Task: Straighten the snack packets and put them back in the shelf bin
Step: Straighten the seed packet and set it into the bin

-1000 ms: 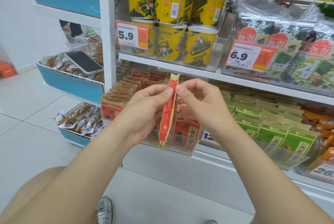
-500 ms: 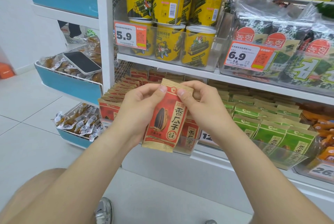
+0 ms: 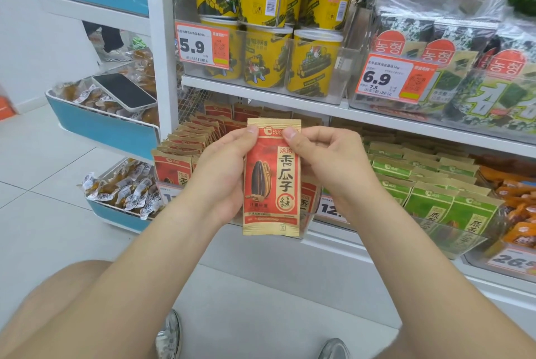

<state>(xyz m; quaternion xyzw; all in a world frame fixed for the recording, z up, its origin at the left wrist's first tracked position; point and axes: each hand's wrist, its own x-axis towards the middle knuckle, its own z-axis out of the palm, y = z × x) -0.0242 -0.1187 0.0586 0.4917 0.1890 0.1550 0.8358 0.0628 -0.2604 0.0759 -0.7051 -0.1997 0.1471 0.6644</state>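
Observation:
A red and gold sunflower-seed packet point(image 3: 272, 184) hangs upright with its printed front facing me, in front of the lower shelf. My left hand point(image 3: 223, 173) pinches its top left edge and cups its left side. My right hand point(image 3: 327, 167) pinches the top right corner with thumb and fingers. Behind the packet stands the clear shelf bin point(image 3: 307, 222), with rows of matching red packets point(image 3: 179, 155) standing in it. Part of the bin's contents is hidden behind the packet and my hands.
Green seed packets point(image 3: 435, 184) fill the bin to the right. Yellow tubs point(image 3: 269, 54) and seaweed bags point(image 3: 464, 68) sit on the shelf above. A phone point(image 3: 124, 91) lies on snacks in a blue rack at the left. My shoes point(image 3: 171, 335) stand on the tiled floor.
The packet has turned from edge-on to face me fully and now hangs straight and upright. Both hands keep their pinch at its top.

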